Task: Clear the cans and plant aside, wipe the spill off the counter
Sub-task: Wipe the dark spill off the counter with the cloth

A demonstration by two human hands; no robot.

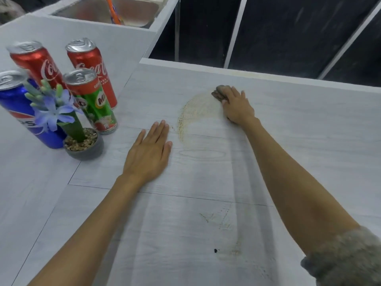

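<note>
Spill (pixel 191 112): a tan, grainy crescent on the pale bench (pixel 206 223). At the spill's far right end, right hand (pixel 237 108) pressing a grey-brown cloth (pixel 220 92) onto the bench, fingers (pixel 231 93) laid nearly straight and close together over it. Just near-left of the spill, left hand (pixel 148 153) flat on the bench, fingers (pixel 158 129) straight and together, holding nothing. Well left of the spill, upright and bunched: two Coca-Cola cans (pixel 39 65), a Milo can (pixel 94 100), a Pepsi can (pixel 22 112), and just in front of them a potted plant (pixel 61 116) with blue flowers. Nearer than the spill, fainter tan streaks.
</note>
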